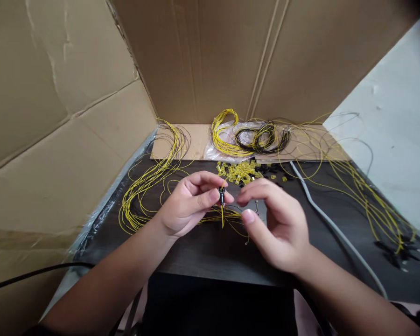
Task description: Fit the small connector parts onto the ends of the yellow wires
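Between the thumb and fingers of my left hand (192,200) is a small black connector (221,196), held upright. A short yellow wire (223,219) comes out of its lower end, and a bit of yellow shows above it. My right hand (276,219) is just to the right, thumb and fingers apart and curved, with nothing visible between them. Behind the hands lies a pile of small clear-yellow plastic pieces (241,171), with black pieces (269,168) beside it. Yellow wires (227,214) run across the tabletop behind the connector.
A loose bundle of yellow and black wires (136,200) lies on the left. Coiled wires (224,144) rest on a plastic bag at the back. More wires (364,186) end in black connectors (401,252) at right. A grey cable (322,212) crosses the dark table (210,261). Cardboard walls (210,60) stand behind and left.
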{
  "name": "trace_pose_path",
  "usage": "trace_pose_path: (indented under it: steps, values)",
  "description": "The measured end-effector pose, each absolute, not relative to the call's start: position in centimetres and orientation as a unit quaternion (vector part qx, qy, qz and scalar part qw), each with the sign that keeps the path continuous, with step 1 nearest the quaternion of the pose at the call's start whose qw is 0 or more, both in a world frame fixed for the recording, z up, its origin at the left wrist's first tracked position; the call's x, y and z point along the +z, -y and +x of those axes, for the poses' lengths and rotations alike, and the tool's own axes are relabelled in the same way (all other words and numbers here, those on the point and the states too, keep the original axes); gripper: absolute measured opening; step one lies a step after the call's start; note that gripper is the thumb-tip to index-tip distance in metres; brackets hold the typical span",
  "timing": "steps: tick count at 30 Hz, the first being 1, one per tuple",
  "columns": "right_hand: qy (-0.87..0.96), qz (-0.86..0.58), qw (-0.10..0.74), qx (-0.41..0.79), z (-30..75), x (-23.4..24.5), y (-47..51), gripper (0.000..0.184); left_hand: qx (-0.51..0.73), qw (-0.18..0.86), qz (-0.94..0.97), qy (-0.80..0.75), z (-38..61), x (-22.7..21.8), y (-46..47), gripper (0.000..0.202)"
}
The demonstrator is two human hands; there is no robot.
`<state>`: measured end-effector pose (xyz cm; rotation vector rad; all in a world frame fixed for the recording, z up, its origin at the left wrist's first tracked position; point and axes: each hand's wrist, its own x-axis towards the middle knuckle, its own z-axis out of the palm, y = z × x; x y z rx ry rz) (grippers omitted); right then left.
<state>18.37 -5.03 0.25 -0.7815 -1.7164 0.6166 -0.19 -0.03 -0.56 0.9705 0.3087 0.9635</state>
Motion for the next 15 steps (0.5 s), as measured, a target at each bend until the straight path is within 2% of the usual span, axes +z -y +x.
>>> trace_pose_path:
  steps: [3,15]
  values:
    - [0.752,-0.298,0.49,0.324,18.09,0.72,4.92,0.005,0.478,0.746,0.437,-0.155,-0.16,-0.49,-0.06,0.013]
    - [0.718,-0.301,0.509,0.367,18.19,0.34,5.11,0.006,0.529,0.651,0.504,-0.207,-0.05,-0.04,0.2,0.015]
